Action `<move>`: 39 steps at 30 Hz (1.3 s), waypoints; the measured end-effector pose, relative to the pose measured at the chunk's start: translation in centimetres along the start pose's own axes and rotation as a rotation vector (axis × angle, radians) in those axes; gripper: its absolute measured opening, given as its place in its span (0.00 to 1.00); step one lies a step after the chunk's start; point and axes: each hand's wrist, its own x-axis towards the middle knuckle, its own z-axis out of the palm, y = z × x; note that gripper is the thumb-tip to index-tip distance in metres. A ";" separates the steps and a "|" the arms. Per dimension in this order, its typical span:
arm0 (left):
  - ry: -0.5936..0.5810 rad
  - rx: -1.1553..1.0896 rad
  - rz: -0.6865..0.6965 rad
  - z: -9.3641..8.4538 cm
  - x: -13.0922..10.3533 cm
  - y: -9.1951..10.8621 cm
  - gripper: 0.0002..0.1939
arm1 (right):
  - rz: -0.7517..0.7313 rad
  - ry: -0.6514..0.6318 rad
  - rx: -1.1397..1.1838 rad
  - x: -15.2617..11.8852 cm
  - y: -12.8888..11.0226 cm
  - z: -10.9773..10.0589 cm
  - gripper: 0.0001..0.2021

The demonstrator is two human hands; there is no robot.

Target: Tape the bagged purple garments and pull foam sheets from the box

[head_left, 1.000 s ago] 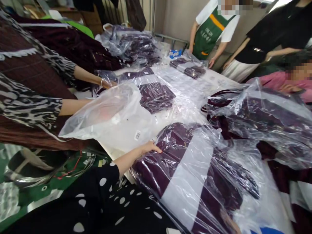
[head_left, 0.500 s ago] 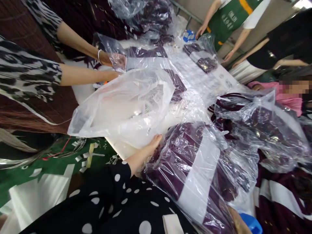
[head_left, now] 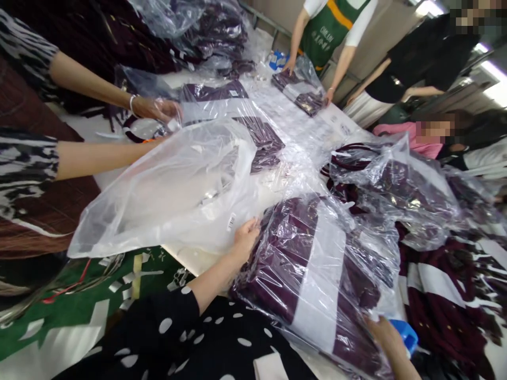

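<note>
A folded dark purple garment with a white band lies in a clear plastic bag (head_left: 317, 264) on the white table (head_left: 198, 258) in front of me. My left hand (head_left: 244, 240), in a black polka-dot sleeve, grips the bag's near left edge with curled fingers. My right hand (head_left: 382, 331) is at the bag's lower right corner, its fingers hidden under the plastic, beside a blue object (head_left: 404, 333).
A co-worker's arms (head_left: 106, 155) in zebra-print sleeves hold a large, empty-looking clear bag (head_left: 170, 190) on the left. More bagged purple garments (head_left: 396, 190) lie across the table. A person in a green apron (head_left: 328, 31) handles another bag at the far end. Green floor with paper scraps (head_left: 79, 311) shows below.
My left hand went from resting flat against the bag to curling around its edge. My right hand has come up into view at the lower right. The co-worker's clear bag has spread wider.
</note>
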 end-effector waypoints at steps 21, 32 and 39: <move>-0.725 0.000 -0.431 12.6 -6.0 12.3 0.07 | -0.610 -1.049 1.891 -11.0 -12.6 -5.7 0.19; -0.863 0.536 -0.095 24.1 -7.3 5.6 0.13 | -0.441 -0.925 2.002 -10.2 -0.7 -3.7 0.15; -1.050 0.663 0.049 33.2 -10.8 -1.2 0.09 | -0.097 -0.453 2.038 -9.6 8.6 0.8 0.18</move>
